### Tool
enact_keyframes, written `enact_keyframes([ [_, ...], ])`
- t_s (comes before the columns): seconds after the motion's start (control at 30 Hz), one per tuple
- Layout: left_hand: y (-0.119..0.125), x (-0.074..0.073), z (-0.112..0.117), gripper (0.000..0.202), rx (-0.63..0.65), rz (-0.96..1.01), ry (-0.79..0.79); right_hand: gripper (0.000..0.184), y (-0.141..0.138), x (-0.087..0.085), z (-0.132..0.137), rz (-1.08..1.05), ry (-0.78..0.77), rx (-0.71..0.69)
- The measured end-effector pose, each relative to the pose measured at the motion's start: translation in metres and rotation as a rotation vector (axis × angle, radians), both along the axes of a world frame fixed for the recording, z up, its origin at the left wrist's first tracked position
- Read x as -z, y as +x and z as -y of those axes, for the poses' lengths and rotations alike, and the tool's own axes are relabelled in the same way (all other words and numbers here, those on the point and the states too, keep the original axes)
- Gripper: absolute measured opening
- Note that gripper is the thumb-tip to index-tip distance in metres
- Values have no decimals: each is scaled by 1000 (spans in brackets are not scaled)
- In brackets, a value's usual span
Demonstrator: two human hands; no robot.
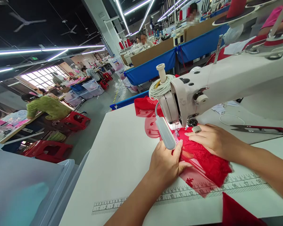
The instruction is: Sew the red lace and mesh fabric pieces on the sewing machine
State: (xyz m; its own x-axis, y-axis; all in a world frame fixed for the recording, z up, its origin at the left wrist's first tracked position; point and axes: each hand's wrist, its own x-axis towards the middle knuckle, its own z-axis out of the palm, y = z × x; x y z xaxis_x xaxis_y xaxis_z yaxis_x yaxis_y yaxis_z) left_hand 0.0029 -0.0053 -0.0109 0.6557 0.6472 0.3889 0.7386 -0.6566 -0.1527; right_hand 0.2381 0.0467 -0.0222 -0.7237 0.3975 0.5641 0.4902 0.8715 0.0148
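Your left hand point(166, 164) lies open, palm down, on the near part of the red lace fabric point(207, 163), fingers pointing toward the needle. It grips nothing and only presses the cloth onto the desk point(122, 150). Your right hand point(214, 139) is also released and flat on the lace, on the far side of the seam line, with its fingertips close to the head of the white sewing machine point(226, 78). With one hand on each side, the thin, stretchy lace is likely held smooth and taut where it passes under the head. The exact point of contact there is hidden behind the small lamp point(165, 133) clipped to the machine.

The lace itself runs from behind the head, under it, and out toward you across the printed ruler point(132, 201) on the desk's surface. That puts its loose edge against the scale marks. The red-handled thread snips point(259, 129) lie on the desk to your right, apart from the cloth yet close to your right hand, probably for quick reach.
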Motion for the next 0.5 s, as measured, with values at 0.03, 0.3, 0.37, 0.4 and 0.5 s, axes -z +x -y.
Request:
enact_keyframes([
  [0.03,0,0,0,70,-3,4,4,47,0,0,0,-6,-4,-3],
  [0.3,0,4,4,64,-15,24,-52,46,-1,3,0,-12,-49,10],
  [0.37,-3,0,3,57,-14,79,-167,46,-2,5,1,-18,-61,30],
  [0.4,-5,-3,0,49,-33,149,-255,46,-3,6,2,-25,-68,39],
  [0.5,-13,-15,-17,26,-179,437,-482,47,-4,9,3,-48,-94,46],
])
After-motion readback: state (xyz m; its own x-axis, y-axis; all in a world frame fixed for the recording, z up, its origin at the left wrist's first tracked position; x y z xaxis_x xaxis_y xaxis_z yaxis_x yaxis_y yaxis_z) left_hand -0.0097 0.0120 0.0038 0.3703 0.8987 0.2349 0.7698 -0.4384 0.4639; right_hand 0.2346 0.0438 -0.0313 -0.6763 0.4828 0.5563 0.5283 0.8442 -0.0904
